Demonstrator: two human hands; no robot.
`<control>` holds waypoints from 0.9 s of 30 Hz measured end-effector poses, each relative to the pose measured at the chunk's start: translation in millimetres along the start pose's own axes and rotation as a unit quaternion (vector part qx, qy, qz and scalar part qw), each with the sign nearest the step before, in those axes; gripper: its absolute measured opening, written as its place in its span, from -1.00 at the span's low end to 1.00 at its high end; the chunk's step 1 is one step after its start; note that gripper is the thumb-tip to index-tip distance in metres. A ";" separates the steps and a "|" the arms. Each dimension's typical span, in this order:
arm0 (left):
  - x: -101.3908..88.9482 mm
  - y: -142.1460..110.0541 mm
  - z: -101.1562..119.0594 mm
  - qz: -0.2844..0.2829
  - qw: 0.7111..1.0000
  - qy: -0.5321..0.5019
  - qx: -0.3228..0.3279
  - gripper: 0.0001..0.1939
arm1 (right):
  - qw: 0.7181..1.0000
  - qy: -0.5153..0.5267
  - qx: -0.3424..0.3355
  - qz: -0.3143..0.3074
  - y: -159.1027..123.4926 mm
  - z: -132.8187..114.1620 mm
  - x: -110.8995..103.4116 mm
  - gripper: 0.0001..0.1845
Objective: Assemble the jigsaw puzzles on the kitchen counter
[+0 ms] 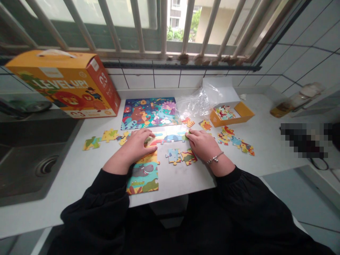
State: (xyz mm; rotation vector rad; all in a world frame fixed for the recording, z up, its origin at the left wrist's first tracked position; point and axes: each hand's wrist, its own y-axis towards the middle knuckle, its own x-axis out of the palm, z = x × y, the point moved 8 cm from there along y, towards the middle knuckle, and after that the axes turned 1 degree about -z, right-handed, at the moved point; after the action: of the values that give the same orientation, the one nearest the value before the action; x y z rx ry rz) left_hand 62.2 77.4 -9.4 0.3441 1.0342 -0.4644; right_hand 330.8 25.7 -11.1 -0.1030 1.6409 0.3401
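Observation:
A partly joined jigsaw puzzle point(143, 171) lies on the white counter, with a column on the left and a row along the top. My left hand point(138, 143) rests over the corner where they meet, thumb and fingers apart. At the row's right end, my right hand point(200, 141) has its fingers together on a green-edged puzzle piece point(187, 136), mostly hidden under the fingertips. Below the row, between my hands, sit a loose blue puzzle piece point(174, 156) and a loose green and red puzzle piece point(188, 157).
Loose pieces point(110, 135) lie left, more pieces point(236, 141) right. Behind are a finished-looking picture sheet point(151, 112), clear plastic wrap point(195, 102) and an open orange box point(232, 120) holding pieces. A large orange carton point(77, 88) stands near the sink point(57, 141).

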 end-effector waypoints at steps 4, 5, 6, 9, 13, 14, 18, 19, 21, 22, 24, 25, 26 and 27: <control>0.9 0.5 -1.7 0.002 1.000 0.001 0.002 -0.55 | 0.988 0.113 -0.064 0.089 -9.0 -0.1 -17.3 -0.71; 1.3 0.4 -1.9 0.002 1.000 0.001 0.002 -0.55 | 0.980 0.150 -0.092 0.096 -13.3 -1.7 -20.6 -0.75; 1.4 0.1 -2.0 0.002 1.000 0.001 0.001 -0.54 | 0.971 0.184 -0.121 0.092 -18.3 -3.8 -22.2 -0.77; 1.6 -1.2 -1.0 0.003 1.000 -0.001 0.003 -0.55 | 0.953 0.237 -0.183 0.050 -36.2 -7.9 -19.0 -0.63; 1.4 -1.9 -0.8 0.004 1.000 0.000 0.003 -0.57 | 0.950 0.242 -0.192 0.035 -56.5 -0.9 -12.3 -0.54; 1.6 -1.7 -1.3 0.003 1.000 0.000 0.001 -0.57 | 0.952 0.241 -0.184 0.042 -59.3 2.8 -11.5 -0.56; 2.3 -0.6 -2.5 -0.001 1.000 0.002 0.000 -0.55 | 0.959 0.227 -0.148 0.083 -62.7 16.0 -10.7 -0.69; 2.1 -0.2 -2.6 0.001 1.000 0.004 0.000 -0.55 | 0.961 0.221 -0.140 0.091 -62.2 18.3 -10.7 -0.71; 1.8 0.3 -2.8 0.003 1.000 0.010 0.002 -0.54 | 0.965 0.208 -0.124 0.103 -60.6 22.6 -10.7 -0.73; 1.9 0.6 -2.7 0.003 1.000 0.012 0.003 -0.54 | 0.967 0.200 -0.114 0.106 -59.5 24.8 -10.6 -0.73; 2.3 0.8 -2.6 0.000 1.000 0.014 0.006 -0.54 | 0.972 0.184 -0.096 0.111 -57.3 28.9 -10.7 -0.74; 2.4 0.7 -2.5 -0.001 1.000 0.015 0.007 -0.54 | 0.973 0.180 -0.091 0.113 -56.3 30.4 -10.7 -0.75; 2.2 0.6 -2.4 -0.001 1.000 0.016 0.007 -0.54 | 0.974 0.177 -0.089 0.112 -55.3 31.5 -10.7 -0.76; 1.9 0.4 -2.4 0.000 1.000 0.016 0.006 -0.54 | 0.974 0.175 -0.089 0.111 -54.4 32.2 -10.5 -0.77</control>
State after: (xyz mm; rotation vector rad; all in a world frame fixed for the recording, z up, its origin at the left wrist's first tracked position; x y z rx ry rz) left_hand 61.5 78.5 -12.2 0.3636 1.0621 -0.4672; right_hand 377.3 -18.5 -11.4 -0.1190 1.9745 0.6714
